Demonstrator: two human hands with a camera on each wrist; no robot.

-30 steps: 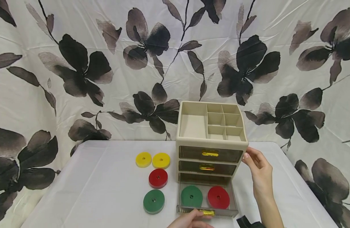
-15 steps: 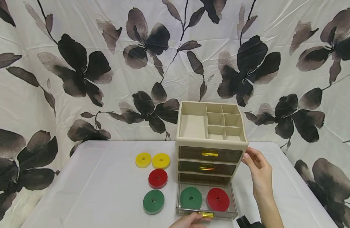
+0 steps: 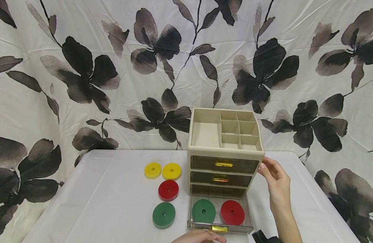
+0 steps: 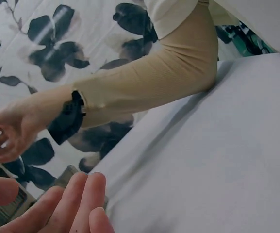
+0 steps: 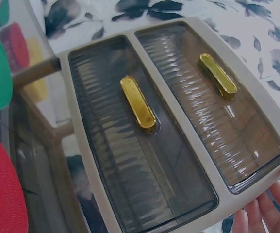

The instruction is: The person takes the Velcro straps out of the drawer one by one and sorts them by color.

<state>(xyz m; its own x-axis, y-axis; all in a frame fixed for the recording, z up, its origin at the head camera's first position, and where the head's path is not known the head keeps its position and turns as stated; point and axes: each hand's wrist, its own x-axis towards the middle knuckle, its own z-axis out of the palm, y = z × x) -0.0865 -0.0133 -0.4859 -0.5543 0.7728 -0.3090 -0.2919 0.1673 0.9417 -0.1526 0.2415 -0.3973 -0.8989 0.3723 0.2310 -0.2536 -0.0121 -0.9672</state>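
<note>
A cream desktop drawer organizer (image 3: 226,151) stands right of centre, its bottom drawer (image 3: 218,197) pulled out. In that drawer lie a green tape roll (image 3: 203,216) and a red tape roll (image 3: 232,217). My left hand (image 3: 200,237) is just in front of the drawer's gold handle (image 3: 219,228), fingers extended and holding nothing. The left wrist view shows those fingers (image 4: 74,204) loosely spread. My right hand (image 3: 277,182) rests against the organizer's right side, thumb at the front edge. In the right wrist view, its fingers (image 5: 271,206) lie along that side, partly hidden by the frame.
Left of the organizer lie two yellow tape rolls (image 3: 171,171), a red roll (image 3: 168,190) and a green roll (image 3: 164,215). Both upper drawers (image 3: 221,179) are pushed in. The organizer's top has open compartments (image 3: 206,130). Floral fabric (image 3: 180,67) hangs behind the white table (image 3: 98,195).
The bottom drawer slid slightly toward me with its rolls during the first half second. My left hand has since let go of its handle and dropped just in front. My right hand stays put.
</note>
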